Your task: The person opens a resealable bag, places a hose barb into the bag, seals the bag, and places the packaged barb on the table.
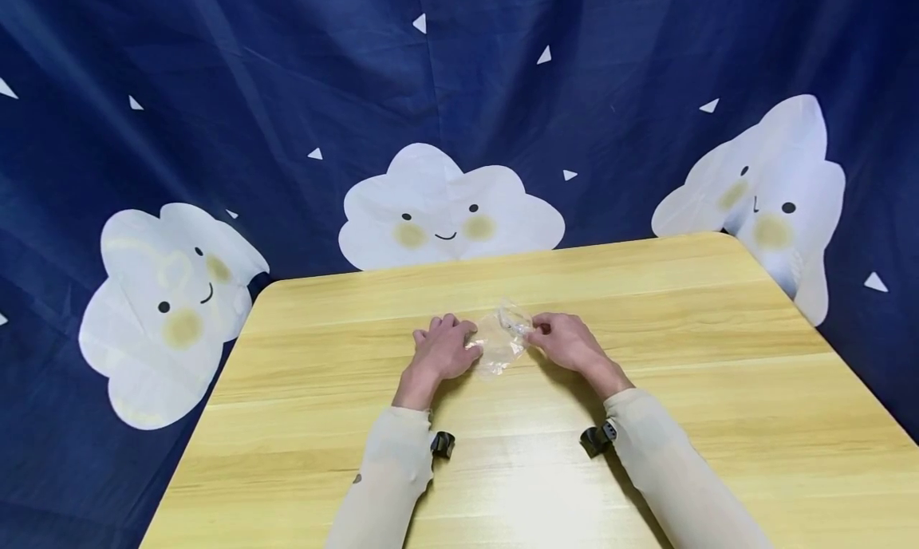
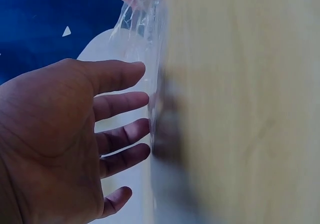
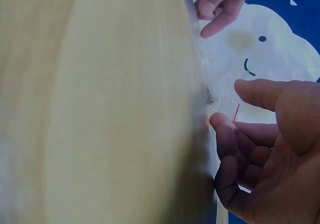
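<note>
A clear plastic bag [image 1: 495,343] lies on the wooden table, with a small shiny metallic item [image 3: 210,99] at it, too small to make out. My left hand [image 1: 447,348] rests at the bag's left edge. Its fingers [image 2: 122,131] are spread and fairly straight, fingertips down at the bag and tabletop. On the other side, my right hand [image 1: 567,341] holds the bag's right edge with curled fingers. The film [image 2: 142,21] stretches up toward that hand in the left wrist view. A thin red line [image 3: 236,112] shows near the right index finger and thumb.
The wooden table [image 1: 301,421] spreads around both hands, with a bright glare near its front. Behind it hangs a dark blue curtain [image 1: 287,78] printed with white clouds and small triangles. Black bands with small devices [image 1: 443,444] sit at both wrists.
</note>
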Demonstrator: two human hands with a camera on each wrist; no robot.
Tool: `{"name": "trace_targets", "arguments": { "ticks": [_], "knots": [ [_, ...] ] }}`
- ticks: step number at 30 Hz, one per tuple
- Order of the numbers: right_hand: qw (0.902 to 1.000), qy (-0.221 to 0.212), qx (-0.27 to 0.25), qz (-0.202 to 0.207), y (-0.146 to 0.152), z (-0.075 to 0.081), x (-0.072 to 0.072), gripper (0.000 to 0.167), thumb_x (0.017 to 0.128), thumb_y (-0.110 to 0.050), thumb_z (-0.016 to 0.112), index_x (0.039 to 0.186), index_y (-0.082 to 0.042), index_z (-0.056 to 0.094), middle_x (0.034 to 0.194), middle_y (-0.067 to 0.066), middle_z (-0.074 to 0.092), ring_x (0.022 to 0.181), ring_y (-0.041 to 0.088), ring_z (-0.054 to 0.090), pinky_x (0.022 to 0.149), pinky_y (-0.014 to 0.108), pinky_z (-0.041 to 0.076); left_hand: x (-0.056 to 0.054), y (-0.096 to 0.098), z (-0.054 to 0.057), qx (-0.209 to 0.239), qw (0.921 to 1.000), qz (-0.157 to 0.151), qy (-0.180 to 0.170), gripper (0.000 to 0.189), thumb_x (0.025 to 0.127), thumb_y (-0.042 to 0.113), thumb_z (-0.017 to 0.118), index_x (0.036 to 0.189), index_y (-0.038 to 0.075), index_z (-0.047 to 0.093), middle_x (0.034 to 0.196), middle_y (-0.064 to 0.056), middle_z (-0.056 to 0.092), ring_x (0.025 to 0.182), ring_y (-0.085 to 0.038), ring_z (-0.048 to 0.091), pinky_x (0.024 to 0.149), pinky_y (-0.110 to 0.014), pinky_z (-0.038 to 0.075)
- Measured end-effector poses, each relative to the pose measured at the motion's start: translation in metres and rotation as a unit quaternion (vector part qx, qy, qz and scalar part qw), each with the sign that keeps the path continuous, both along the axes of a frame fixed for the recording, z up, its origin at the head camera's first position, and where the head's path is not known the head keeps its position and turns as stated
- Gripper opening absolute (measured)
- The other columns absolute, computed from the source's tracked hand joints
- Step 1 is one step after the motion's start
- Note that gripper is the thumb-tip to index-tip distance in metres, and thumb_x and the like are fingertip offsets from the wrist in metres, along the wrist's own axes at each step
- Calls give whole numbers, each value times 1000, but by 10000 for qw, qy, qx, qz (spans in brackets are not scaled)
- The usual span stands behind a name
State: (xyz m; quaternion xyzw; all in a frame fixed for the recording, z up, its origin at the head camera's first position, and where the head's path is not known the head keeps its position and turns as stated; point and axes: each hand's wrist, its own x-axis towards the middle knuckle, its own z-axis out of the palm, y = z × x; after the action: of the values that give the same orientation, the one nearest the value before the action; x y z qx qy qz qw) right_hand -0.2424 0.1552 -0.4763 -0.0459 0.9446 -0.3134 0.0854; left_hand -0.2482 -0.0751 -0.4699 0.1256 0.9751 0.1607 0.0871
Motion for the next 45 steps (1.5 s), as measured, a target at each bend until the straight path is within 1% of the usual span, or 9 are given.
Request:
{"name": "trace_targets", "arguments": {
  "ticks": [6, 10, 14, 22, 29, 33, 37, 40, 45],
  "knots": [
    [9999, -12, -28, -142, 2, 1, -4, 25, 94, -34, 59, 107, -16, 70, 96, 3, 68, 86, 19, 58, 75, 33, 46, 3, 2, 2, 43, 9999, -118, -111, 45, 92, 42, 58, 133, 25, 57, 124, -4, 54, 108, -22, 45, 92, -47, 29],
    [9995, -81, -87, -282, 5, -1, -6, 31, 94, -35, 60, 116, -15, 70, 113, 6, 70, 105, 24, 63, 91, 41, 49, 4, 4, 2, 61, 9997, -159, -191, 45, 92, 43, 58, 133, 24, 58, 123, -3, 56, 107, -22, 48, 90, -45, 29],
    [9992, -61, -174, -351, 7, -2, -7, 26, 96, -32, 58, 112, -15, 71, 114, 6, 70, 110, 28, 62, 94, 44, 47, 4, 6, 3, 165, 9993, -207, -278, 44, 92, 42, 58, 131, 22, 59, 122, -3, 57, 107, -22, 50, 88, -43, 29],
    [9984, 453, -330, -75, 11, 0, -4, 15, 97, -24, 57, 101, -16, 69, 95, 3, 68, 79, 17, 61, 74, 34, 47, -1, 7, 4, 573, 9972, -293, -392, 38, 93, 39, 60, 127, 22, 62, 89, 3, 63, 85, -15, 54, 83, -38, 29],
    [9942, 965, -460, 149, 14, 12, 1, 12, 97, -21, 57, 98, -15, 68, 90, 2, 66, 74, 14, 59, 72, 32, 47, -6, 10, 8, 1001, 9948, -198, -16, 36, 94, 35, 58, 126, 21, 62, 107, 0, 64, 100, -18, 59, 89, -43, 37],
    [9918, 1167, -480, 221, 17, 23, 3, 12, 97, -21, 57, 98, -16, 68, 92, 2, 68, 79, 16, 60, 73, 33, 47, -8, 10, 9, 1357, 9904, -39, -273, 48, 94, 36, 59, 136, 16, 51, 118, -6, 59, 107, -23, 57, 96, -44, 43],
    [9896, 1305, -521, 308, 19, 33, 6, 12, 98, -22, 57, 97, -16, 67, 92, 1, 66, 80, 17, 57, 73, 32, 44, -9, 10, 8, 1878, 9799, 64, -666, 58, 94, 35, 60, 144, 13, 40, 126, -6, 58, 113, -23, 57, 100, -42, 46],
    [9874, 1424, -582, 369, 20, 39, 8, 12, 98, -22, 56, 96, -16, 67, 93, 1, 64, 80, 18, 55, 73, 32, 42, -10, 11, 7, 2117, 9738, 29, -828, 58, 95, 34, 60, 145, 14, 39, 123, -4, 60, 112, -22, 59, 100, -41, 46],
    [9846, 1557, -675, 429, 22, 47, 10, 13, 98, -22, 56, 97, -15, 67, 94, 1, 65, 83, 18, 56, 72, 31, 43, -9, 12, 5, 2147, 9735, -195, -762, 45, 96, 27, 59, 138, 14, 50, 109, 2, 64, 100, -15, 61, 93, -36, 49]
  ]
}}
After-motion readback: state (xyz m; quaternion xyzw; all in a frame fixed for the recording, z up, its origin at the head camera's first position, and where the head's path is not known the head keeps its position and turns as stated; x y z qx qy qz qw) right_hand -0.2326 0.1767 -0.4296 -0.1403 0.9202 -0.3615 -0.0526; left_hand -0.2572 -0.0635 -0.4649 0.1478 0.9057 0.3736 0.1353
